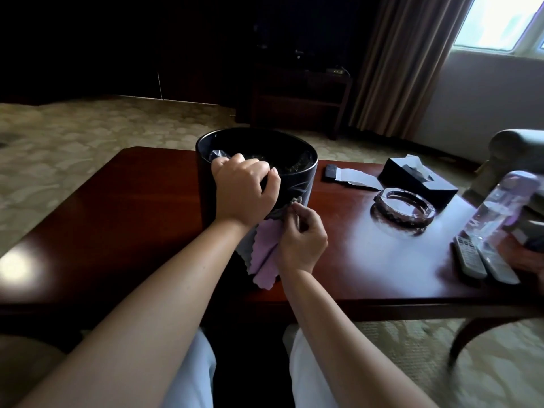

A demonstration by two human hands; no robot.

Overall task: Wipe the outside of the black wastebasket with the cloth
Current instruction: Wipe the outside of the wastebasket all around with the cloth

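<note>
Left hand (pixel 244 189) grips bin (pixel 297 184) rim on desk (pixel 117 201), right hand (pixel 300 240) pinches cloth (pixel 265 248) against near wall, bin upright, just ahead of right hand.

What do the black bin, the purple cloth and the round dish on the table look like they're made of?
Wastebasket: smooth, semi-gloss black, probably plastic or lacquered; faint sheen.
Cloth: soft lilac fabric, likely microfibre; zigzag edges, limp folds.
Round dish: clear faceted glass; it glints and shows the table, glossy reddish wood, through it.
</note>
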